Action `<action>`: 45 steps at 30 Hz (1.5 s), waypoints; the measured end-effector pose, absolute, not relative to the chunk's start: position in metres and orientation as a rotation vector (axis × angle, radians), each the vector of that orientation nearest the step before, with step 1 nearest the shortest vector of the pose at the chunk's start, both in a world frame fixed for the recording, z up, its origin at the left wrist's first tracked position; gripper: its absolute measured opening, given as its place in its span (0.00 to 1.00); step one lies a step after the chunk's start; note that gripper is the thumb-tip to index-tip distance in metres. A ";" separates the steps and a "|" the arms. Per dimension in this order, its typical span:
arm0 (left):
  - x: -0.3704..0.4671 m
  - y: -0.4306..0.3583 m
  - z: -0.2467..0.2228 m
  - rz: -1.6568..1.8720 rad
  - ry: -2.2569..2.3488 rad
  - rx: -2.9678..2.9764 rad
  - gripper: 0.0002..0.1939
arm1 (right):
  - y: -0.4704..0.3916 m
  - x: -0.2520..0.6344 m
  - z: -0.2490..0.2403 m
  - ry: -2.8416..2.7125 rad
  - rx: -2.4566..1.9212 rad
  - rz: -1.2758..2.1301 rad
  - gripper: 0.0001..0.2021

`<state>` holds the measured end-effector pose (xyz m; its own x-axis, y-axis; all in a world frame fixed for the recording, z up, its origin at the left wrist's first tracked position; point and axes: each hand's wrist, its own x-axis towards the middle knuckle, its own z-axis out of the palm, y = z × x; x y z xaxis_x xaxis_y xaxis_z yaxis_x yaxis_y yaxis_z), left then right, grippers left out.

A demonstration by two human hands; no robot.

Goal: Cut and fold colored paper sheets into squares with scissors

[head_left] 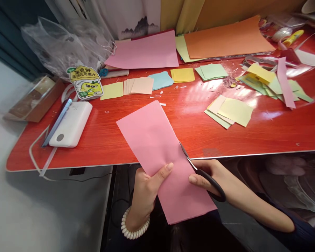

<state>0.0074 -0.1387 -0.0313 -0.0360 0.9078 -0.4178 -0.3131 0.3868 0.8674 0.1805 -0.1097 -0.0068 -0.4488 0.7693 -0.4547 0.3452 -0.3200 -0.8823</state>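
Note:
A folded-looking sheet of pink paper (pixel 157 140) slants over the table's front edge, its lower end in front of my body. My left hand (pixel 149 185) grips it from the left, thumb on top and fingers hidden beneath. In my right hand (pixel 212 175) is a pair of black-handled scissors (pixel 209 180). Their blades lie along the paper's right edge, one blade in view over it; I cannot tell how wide they are apart. My right thumb rests over the paper near the handle.
The red table (pixel 173 147) holds small paper stacks in a row, including a yellow stack (pixel 183 75), and cream pieces (pixel 235 110) at right. Behind lie large pink (pixel 149 50) and orange sheets (pixel 225 38). A white power bank (pixel 71 124) and a plastic bag (pixel 65 45) are at left.

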 end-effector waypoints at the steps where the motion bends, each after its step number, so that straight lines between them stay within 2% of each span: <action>1: 0.008 -0.139 -0.031 1.094 1.225 0.629 0.08 | -0.110 0.181 -0.008 -1.603 -1.423 1.820 0.24; 12: 0.011 -0.136 -0.025 1.105 1.247 0.550 0.07 | -0.111 0.182 -0.011 -1.608 -1.438 1.829 0.21; 23: 0.013 -0.136 -0.025 1.108 1.258 0.539 0.07 | -0.110 0.179 -0.010 -1.602 -1.464 1.782 0.24; 45: 0.008 -0.139 -0.034 1.051 1.157 0.594 0.06 | -0.111 0.178 -0.009 -1.504 -1.444 1.821 0.23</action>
<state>0.0079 -0.1392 -0.0340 0.0380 0.8959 -0.4427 -0.3547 0.4263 0.8322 0.1781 -0.1111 -0.0087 -0.4055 0.7871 -0.4648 0.3073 -0.3615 -0.8803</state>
